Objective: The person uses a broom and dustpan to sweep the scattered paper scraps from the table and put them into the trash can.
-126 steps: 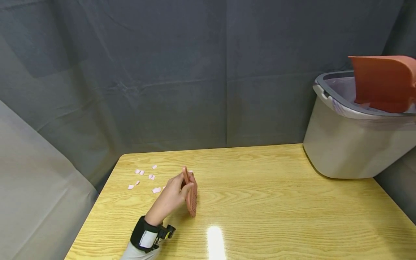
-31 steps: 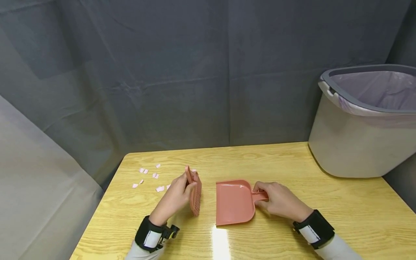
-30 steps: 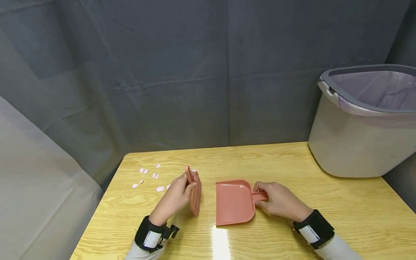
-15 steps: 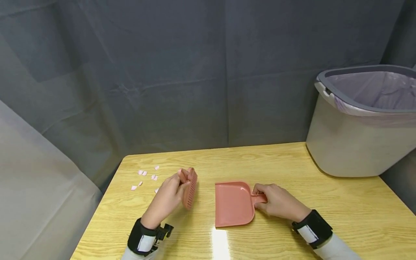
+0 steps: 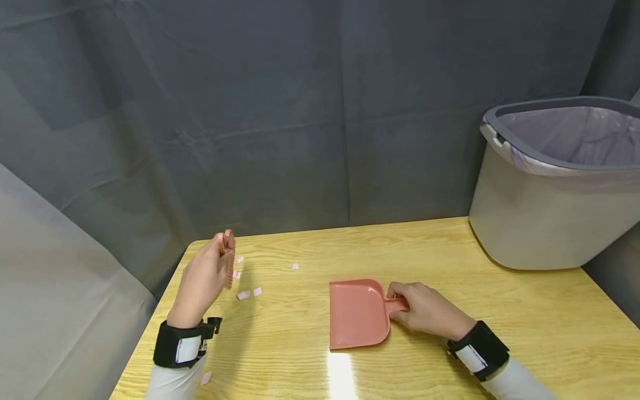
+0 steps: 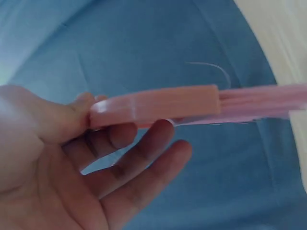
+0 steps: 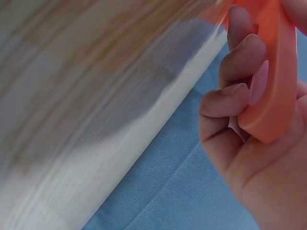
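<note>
My left hand (image 5: 200,278) pinches a small pink hand brush (image 5: 230,264) over the left part of the table, its shadow falling to the right. In the left wrist view the thumb and index finger hold the brush's flat back (image 6: 158,105), and the other fingers are loosely bent. Pink paper scraps (image 5: 243,295) lie just right of the brush, and some are hidden behind the hand. My right hand (image 5: 432,311) grips the handle of a pink dustpan (image 5: 357,314), which lies on the table with its straight lip facing left. No scraps show in the pan.
A single scrap (image 5: 295,266) lies between brush and dustpan, and another scrap (image 5: 205,378) is beside the left sleeve. A lined trash bin (image 5: 545,216) stands on the wooden table's (image 5: 425,250) right back corner. Grey cloth (image 5: 270,183) hangs behind.
The dustpan came from over the bin down to the table, then stayed put. The left hand has swung the brush leftward and raised it, uncovering scraps. One scrap now shows near the left sleeve.
</note>
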A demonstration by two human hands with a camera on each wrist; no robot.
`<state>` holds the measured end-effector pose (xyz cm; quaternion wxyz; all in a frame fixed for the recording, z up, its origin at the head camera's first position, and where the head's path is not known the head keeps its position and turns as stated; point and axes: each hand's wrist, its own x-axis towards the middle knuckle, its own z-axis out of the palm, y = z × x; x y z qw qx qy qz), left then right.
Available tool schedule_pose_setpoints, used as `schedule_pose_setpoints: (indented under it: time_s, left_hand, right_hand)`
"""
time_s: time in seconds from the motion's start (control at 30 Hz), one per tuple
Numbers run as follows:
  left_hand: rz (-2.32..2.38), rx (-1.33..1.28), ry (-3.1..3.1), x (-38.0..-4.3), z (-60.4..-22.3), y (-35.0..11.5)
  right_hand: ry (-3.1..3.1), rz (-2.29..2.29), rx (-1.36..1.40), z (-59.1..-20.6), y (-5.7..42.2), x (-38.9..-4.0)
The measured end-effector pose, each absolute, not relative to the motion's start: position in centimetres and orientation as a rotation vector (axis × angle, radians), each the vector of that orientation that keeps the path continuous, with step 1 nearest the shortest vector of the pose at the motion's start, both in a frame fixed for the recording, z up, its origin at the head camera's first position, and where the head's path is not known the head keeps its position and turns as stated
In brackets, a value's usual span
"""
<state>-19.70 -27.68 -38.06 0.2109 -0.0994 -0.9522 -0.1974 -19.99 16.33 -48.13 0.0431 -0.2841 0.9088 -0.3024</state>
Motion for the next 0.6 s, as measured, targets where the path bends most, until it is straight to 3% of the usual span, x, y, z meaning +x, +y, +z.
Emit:
schedule_pose_setpoints:
  time_s: [0.6]
  left_hand:
    - [-0.576,-0.275,-2.950,-21.9,-41.9,-29.6]
  right_hand:
    - [2.793,-0.905,-0.881,-48.0,16.3,-19.8]
